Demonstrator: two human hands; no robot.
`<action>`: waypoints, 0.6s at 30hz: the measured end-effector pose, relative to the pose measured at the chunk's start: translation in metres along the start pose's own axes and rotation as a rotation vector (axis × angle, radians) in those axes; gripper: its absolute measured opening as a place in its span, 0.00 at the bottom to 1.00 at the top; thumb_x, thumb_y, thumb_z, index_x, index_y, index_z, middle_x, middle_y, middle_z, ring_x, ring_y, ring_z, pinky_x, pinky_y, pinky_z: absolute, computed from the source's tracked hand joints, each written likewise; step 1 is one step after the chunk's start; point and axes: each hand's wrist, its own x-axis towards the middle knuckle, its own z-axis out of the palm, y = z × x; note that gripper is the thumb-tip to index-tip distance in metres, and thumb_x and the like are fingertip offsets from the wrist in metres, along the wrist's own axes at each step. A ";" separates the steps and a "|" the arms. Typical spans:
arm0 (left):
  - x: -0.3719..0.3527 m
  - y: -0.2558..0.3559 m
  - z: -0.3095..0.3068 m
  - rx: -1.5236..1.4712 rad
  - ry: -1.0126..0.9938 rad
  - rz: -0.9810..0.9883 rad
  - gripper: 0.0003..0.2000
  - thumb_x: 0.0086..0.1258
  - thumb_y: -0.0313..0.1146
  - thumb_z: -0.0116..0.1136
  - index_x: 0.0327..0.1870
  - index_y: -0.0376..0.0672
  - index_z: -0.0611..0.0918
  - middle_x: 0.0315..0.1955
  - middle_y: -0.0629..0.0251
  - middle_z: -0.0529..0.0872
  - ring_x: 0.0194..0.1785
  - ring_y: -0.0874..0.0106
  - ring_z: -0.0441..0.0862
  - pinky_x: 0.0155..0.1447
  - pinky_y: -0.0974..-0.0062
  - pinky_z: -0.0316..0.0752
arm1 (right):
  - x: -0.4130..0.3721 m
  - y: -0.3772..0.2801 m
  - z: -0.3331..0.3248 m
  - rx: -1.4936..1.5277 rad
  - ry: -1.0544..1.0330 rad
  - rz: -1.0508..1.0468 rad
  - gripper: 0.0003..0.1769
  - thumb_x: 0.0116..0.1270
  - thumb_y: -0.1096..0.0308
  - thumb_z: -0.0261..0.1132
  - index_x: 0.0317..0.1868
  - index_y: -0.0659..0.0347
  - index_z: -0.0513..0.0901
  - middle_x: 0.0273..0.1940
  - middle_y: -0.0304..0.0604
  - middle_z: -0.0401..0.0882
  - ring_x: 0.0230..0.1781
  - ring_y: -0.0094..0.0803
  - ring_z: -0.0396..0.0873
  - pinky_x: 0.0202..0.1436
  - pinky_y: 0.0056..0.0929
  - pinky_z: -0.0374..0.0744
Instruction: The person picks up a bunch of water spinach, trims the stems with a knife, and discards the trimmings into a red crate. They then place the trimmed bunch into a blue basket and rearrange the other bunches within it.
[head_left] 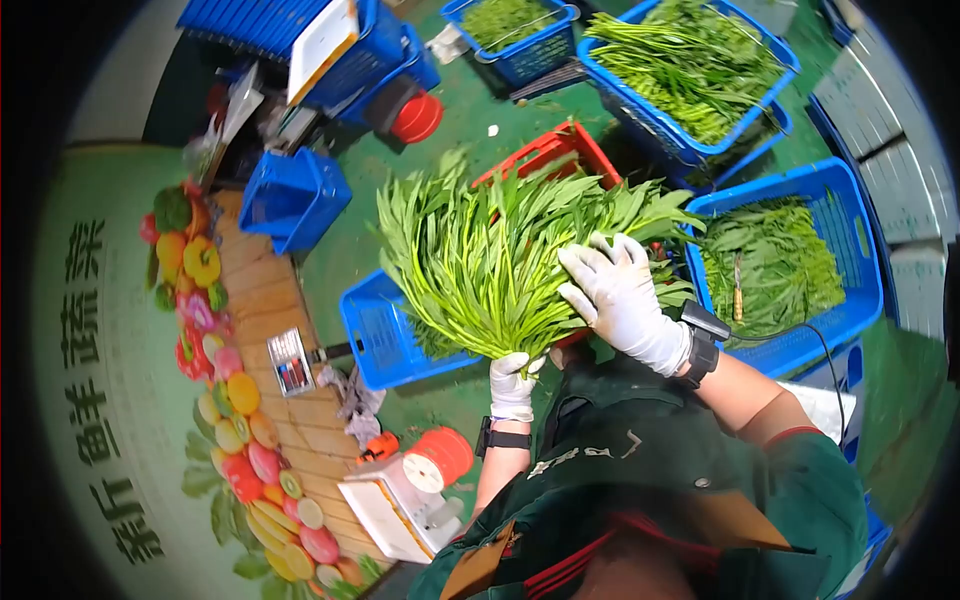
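Note:
A wide, fanned bunch of water spinach (pixel 490 260), green with long narrow leaves, is held up in front of my body. My left hand (pixel 513 386), in a white glove, is closed around the gathered stems at the bottom. My right hand (pixel 625 305), also gloved in white, lies against the right side of the bunch with its fingers apart. Behind the bunch, a red crate (pixel 590 150) is partly hidden. To the right, a blue crate (pixel 865 245) holds more greens, with a wooden-handled knife (pixel 738 290) lying on them.
A blue basket (pixel 375 345) with some greens stands left of the bunch. Blue crates of greens (pixel 690 70) stand at the back. A small scale (pixel 290 362) is by the wooden-patterned panel; a red tape roll (pixel 438 460) is near my left arm. A cable (pixel 825 350) runs from my right wrist.

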 end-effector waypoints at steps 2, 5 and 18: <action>-0.009 0.007 -0.006 -0.064 0.029 0.030 0.31 0.48 0.19 0.58 0.60 0.31 0.69 0.47 0.48 0.81 0.41 0.57 0.82 0.29 0.75 0.76 | 0.013 -0.023 -0.012 0.071 0.031 -0.078 0.23 0.62 0.59 0.62 0.56 0.58 0.75 0.51 0.42 0.76 0.55 0.41 0.70 0.62 0.41 0.60; -0.019 0.014 -0.021 -0.085 0.116 0.089 0.25 0.52 0.19 0.56 0.56 0.26 0.72 0.44 0.45 0.82 0.40 0.57 0.83 0.34 0.74 0.77 | 0.010 -0.052 -0.010 0.313 0.003 -0.275 0.15 0.59 0.60 0.66 0.45 0.58 0.81 0.42 0.40 0.77 0.45 0.39 0.74 0.51 0.41 0.68; -0.018 0.088 -0.115 -0.130 0.052 0.171 0.25 0.53 0.21 0.57 0.56 0.28 0.72 0.43 0.48 0.82 0.41 0.58 0.83 0.36 0.73 0.78 | 0.012 -0.132 0.133 0.738 -0.837 0.446 0.27 0.56 0.42 0.68 0.31 0.62 0.83 0.24 0.45 0.81 0.27 0.35 0.80 0.36 0.31 0.76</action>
